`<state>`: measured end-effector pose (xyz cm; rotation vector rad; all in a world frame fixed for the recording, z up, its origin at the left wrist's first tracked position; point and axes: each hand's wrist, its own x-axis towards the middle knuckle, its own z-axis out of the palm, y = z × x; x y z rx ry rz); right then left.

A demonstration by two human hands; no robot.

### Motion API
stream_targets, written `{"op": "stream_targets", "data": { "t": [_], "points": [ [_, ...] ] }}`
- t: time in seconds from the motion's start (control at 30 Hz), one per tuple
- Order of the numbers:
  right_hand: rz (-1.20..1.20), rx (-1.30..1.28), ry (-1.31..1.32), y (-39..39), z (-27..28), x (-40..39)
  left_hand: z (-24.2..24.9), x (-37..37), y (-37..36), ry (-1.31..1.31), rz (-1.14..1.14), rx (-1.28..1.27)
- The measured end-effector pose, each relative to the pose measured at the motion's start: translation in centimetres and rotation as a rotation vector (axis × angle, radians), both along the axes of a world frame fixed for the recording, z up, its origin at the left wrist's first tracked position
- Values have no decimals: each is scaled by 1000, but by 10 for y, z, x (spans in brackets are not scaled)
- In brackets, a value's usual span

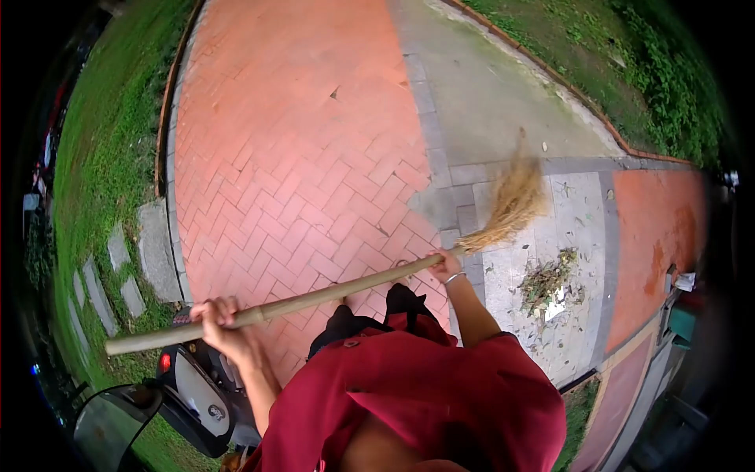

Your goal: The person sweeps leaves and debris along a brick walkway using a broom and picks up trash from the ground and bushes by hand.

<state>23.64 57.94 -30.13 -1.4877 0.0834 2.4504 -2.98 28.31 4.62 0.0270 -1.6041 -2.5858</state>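
Note:
A long broom (338,294) with a pale wooden handle slants across in front of my body, its butt end at the lower left. My left hand (219,321) is wrapped round the handle near that end. Farther along, just below the straw, my right hand (447,266) grips it too, a bracelet at the wrist. The straw head (511,200) is smeared by motion above the grey paving at the right. Below it lies a heap of dry leaves and litter (548,285), apart from the straw, with a white scrap in it.
Red herringbone paving (299,181) stretches ahead. Smooth concrete (487,86) adjoins it at the upper right, bordered by a kerb and grass. On the left are a lawn (110,134) and stone slabs (157,252). A parked scooter (200,393) stands close at the lower left.

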Motion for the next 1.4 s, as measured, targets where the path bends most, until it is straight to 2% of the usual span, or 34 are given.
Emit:
{"op": "stream_targets", "data": {
  "t": [0.1, 0.17, 0.2, 0.27, 0.37, 0.43, 0.5, 0.57, 0.6, 0.63, 0.7, 0.77, 0.83, 0.9, 0.93, 0.97, 1.0, 1.07, 1.1, 1.17, 1.27, 1.3, 1.37, 1.4],
  "points": [
    [-209, 62, -91, 96, -18, 65, -23, 34, 62, -220, -269, 59],
    [-377, -30, -61, 133, -5, 86, -33, 33, 80, -234, -306, 112],
    [-364, -11, -126, 138, 8, 88, -37, 30, 81, -225, -312, 144],
    [-336, 20, -91, 142, 38, 73, -43, 24, 77, -207, -304, 198],
    [-292, -78, 137, 144, 37, 21, -44, 6, 45, -133, -228, 283],
    [-167, -57, 247, 140, 64, -34, -24, -2, 22, -84, -93, 314],
    [-71, -74, 452, 136, 96, -92, 2, -8, -2, 84, -162, 409],
    [45, -69, 549, 142, 123, -150, 34, -9, -6, 183, -129, 424],
    [60, -98, 532, 148, 136, -179, 49, -7, 0, 253, -106, 405],
    [52, -105, 632, 155, 142, -206, 63, -5, 6, 321, -81, 387],
    [45, -24, 698, 172, 149, -259, 83, -2, 22, 371, -144, 513],
    [-35, -55, 638, 193, 173, -300, 85, -5, 62, 504, -267, 458],
    [6, -60, 594, 224, 185, -335, 93, 1, 154, 389, 137, 138],
    [-33, -43, 563, 278, 166, -360, 92, -9, 241, 486, 183, 94],
    [-33, 3, 536, 307, 142, -373, 90, -13, 275, 402, 150, 106],
    [-33, 42, 510, 332, 126, -382, 78, -19, 294, 406, -56, 173],
    [-57, 66, 459, 355, 121, -382, 73, -31, 313, 381, -95, 166],
    [-109, 40, 434, 399, 101, -360, 49, -73, 330, 357, -274, 174],
    [-164, 40, 423, 413, 85, -339, 49, -85, 357, 329, -233, 188],
    [-276, 82, 467, 443, 59, -295, 42, -112, 395, 313, -417, 232],
    [-407, 99, 334, 494, 46, -228, 22, -141, 469, 260, -575, 265],
    [-455, 106, 294, 517, 32, -206, 13, -144, 498, 170, -562, 274],
    [-541, 84, 107, 564, 39, -162, -20, -149, 544, 43, -700, 235],
    [-573, 89, 101, 587, 39, -140, -31, -144, 569, -53, -717, 222]
  ]
}}
